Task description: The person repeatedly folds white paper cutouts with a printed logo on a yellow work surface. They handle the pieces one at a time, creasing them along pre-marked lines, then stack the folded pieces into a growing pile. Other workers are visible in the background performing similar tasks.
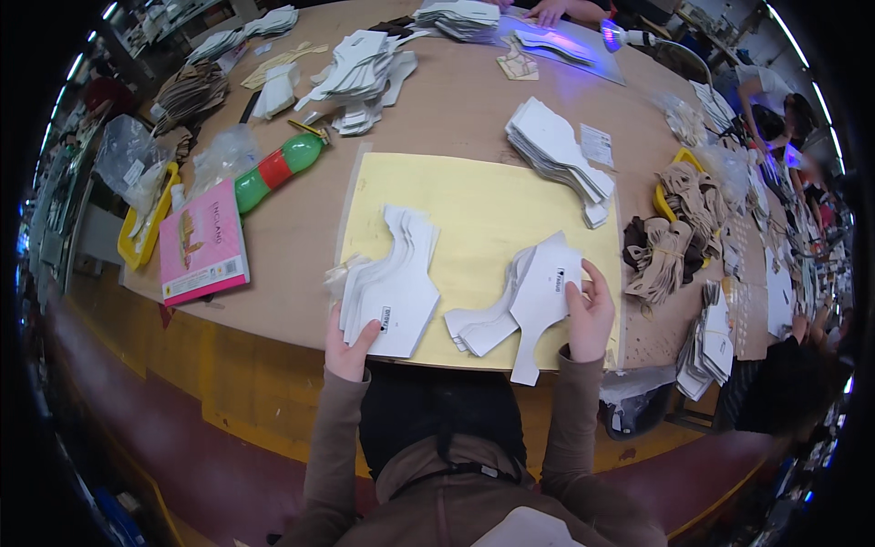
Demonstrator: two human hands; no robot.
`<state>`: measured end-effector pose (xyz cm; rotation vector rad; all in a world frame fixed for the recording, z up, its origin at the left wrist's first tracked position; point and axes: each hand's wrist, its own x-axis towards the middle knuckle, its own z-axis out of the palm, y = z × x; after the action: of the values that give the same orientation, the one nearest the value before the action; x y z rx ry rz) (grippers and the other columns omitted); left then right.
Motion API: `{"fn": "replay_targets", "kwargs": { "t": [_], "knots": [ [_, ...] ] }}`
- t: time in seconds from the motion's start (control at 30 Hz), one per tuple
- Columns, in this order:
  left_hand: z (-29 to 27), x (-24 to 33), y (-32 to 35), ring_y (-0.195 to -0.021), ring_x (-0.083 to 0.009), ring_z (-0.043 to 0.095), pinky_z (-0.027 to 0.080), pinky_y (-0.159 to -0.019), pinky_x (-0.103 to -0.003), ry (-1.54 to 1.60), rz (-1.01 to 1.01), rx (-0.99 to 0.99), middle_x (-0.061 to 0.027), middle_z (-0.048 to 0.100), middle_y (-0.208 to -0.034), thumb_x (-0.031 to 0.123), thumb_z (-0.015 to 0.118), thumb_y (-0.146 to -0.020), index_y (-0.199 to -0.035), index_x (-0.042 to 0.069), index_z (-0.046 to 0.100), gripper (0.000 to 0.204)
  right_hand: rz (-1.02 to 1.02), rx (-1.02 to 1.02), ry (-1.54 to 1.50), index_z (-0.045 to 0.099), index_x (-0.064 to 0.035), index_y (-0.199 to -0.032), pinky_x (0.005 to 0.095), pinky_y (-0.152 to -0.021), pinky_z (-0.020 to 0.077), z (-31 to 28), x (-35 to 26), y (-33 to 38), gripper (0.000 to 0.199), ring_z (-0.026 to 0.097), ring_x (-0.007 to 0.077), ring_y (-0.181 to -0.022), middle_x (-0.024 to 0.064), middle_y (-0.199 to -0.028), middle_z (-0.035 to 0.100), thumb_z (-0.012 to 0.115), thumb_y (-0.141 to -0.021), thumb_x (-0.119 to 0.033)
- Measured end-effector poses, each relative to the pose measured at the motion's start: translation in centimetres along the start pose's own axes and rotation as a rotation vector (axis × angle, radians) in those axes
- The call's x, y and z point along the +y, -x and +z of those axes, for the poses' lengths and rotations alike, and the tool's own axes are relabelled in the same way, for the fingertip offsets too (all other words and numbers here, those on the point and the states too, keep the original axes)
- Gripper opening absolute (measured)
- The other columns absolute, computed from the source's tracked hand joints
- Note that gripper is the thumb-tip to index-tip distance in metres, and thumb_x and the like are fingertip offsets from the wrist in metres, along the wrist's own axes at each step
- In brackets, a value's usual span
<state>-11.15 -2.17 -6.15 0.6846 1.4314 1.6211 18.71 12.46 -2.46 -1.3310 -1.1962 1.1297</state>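
Observation:
On a yellow sheet (456,196), a fanned stack of white shaped cut pieces (401,283) lies at the left. My left hand (349,348) grips that stack by its lower left edge, thumb on top. A second fanned stack of white cut pieces (488,324) sits to the right. Over it is a single white cut piece (544,287) with a narrow tail that points toward me. My right hand (591,312) pinches this piece at its right edge, thumb on top. Whether it also takes in pieces beneath cannot be seen.
Another white stack (561,155) rests at the sheet's far right corner. Leftward are a pink book (202,244), a green bottle (278,171) and a yellow tray (146,228). Tan strap bundles (663,260) lie right. A co-worker's hand (549,11) is at the far edge, near a lit lamp (629,36).

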Motion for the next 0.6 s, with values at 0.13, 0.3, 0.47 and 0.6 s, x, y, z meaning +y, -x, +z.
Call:
{"fn": "replay_targets", "kwargs": {
  "t": [0.13, 0.3, 0.47, 0.6],
  "knots": [
    [-0.2, 0.2, -0.2, -0.114, -0.0157, 0.059, 0.047, -0.099, -0.030, -0.052, -0.010, -0.029, -0.0108, 0.060, -0.125, 0.005, 0.070, -0.092, -0.138, -0.004, 0.045, 0.053, -0.092, -0.009, -0.128, 0.048, 0.0057, -0.143, 0.0192, -0.077, 0.0481, 0.3, -3.1, 0.6, 0.047, 0.062, 0.0071, -0.086, 0.0050, -0.097, 0.065, 0.058, -0.096, 0.002],
    [0.0, 0.2, -0.2, -0.111, -0.0145, 0.060, 0.048, -0.097, -0.029, -0.019, -0.019, -0.038, -0.0097, 0.061, -0.123, 0.007, 0.070, -0.093, -0.137, -0.002, 0.046, 0.051, -0.322, -0.210, -0.160, 0.064, 0.0024, -0.120, 0.0243, -0.082, 0.0482, 3.5, -8.9, 1.9, 0.029, 0.060, 0.0115, -0.091, 0.0043, -0.098, 0.065, 0.056, -0.093, 0.006],
    [-0.9, -0.5, -0.6, -0.106, -0.0150, 0.062, 0.050, -0.093, -0.029, 0.105, -0.078, -0.052, -0.0083, 0.061, -0.123, 0.024, 0.060, -0.102, -0.141, 0.000, 0.044, 0.049, -0.915, -0.832, 0.351, 0.069, -0.0115, -0.108, 0.0509, -0.107, 0.0357, 9.3, -10.1, 1.2, 0.032, 0.060, 0.0281, -0.098, 0.0084, -0.100, 0.061, 0.060, -0.080, 0.001],
    [-1.6, -1.2, -1.1, -0.110, -0.0164, 0.062, 0.051, -0.095, -0.031, 0.382, -0.208, -0.008, -0.0086, 0.059, -0.129, 0.039, 0.049, -0.106, -0.151, 0.003, 0.035, 0.059, -0.983, -0.865, 0.797, 0.063, -0.0156, -0.123, 0.0624, -0.116, 0.0230, 17.6, -5.0, 4.3, 0.046, 0.050, 0.0332, -0.126, 0.0101, -0.125, 0.055, 0.063, -0.078, -0.004]
  ]
}}
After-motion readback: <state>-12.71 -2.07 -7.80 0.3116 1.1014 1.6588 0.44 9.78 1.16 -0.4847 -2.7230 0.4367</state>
